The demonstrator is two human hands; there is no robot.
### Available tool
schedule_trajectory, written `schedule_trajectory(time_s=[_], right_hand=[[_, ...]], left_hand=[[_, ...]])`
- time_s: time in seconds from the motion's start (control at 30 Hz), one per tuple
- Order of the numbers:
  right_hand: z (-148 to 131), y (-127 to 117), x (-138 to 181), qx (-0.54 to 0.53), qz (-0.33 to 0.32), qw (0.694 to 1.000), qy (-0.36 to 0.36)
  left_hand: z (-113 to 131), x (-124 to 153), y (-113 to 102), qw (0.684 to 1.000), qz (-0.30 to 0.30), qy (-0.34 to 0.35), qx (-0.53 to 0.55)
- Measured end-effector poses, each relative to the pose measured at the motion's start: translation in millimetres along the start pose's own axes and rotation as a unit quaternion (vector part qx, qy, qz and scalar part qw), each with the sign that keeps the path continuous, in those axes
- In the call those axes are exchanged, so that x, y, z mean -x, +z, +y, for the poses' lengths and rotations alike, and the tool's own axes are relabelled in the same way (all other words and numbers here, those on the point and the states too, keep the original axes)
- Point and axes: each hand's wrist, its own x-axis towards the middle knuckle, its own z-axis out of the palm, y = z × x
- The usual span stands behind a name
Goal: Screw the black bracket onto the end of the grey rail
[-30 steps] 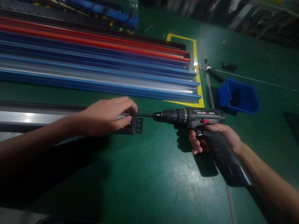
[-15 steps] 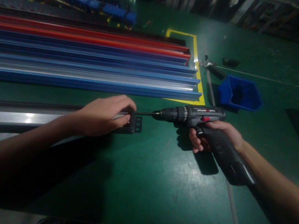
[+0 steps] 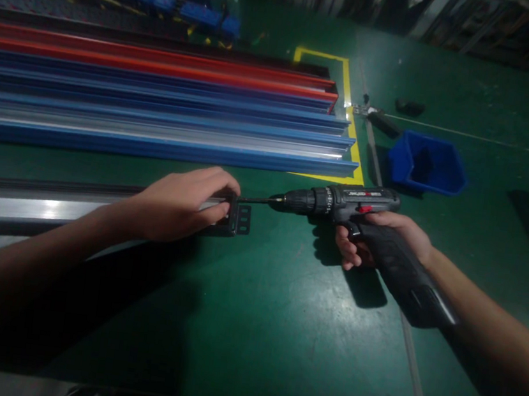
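Observation:
My right hand (image 3: pixel 360 239) is wrapped around the grip of a black cordless drill (image 3: pixel 360 203), which lies level with its nose to the left. A long thin bit (image 3: pixel 255 200) runs from the chuck to the black slotted end bracket (image 3: pixel 243 219). That bracket sits on the end of a silver and black metal profile (image 3: pixel 46 206). My left hand (image 3: pixel 186 204) grips the profile's end, thumb and fingers closed round it beside the bracket. Whether the bit's tip sits in a screw is too small to tell.
Blue channel profiles (image 3: pixel 155 147) and a red profile (image 3: pixel 165 60) lie lengthwise behind my hands, near yellow tape (image 3: pixel 347 83). A blue bin (image 3: pixel 427 163) stands behind the drill. A dark-handled tool (image 3: pixel 382 121) lies beyond it. The green table's (image 3: pixel 246 350) front edge is close.
Both hands, the drill and the profile keep almost the same place. Only a very slight shift of the view shows.

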Motion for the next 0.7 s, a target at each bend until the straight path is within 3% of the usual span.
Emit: schedule_trajectory(time_s=[0.3,0.7], right_hand=[[0.7,-3.9,-0.2,-0.025,-0.044,0.999,0.005],[0.5,-4.1,0.8,-0.013,-0.014,1.0,0.004]], left_hand=[[-0.5,0.6,-1.1,1.0,-0.002,0.013,0.003],[-10.0,1.9,3.4,0.996,0.018,0.081,0.016]])
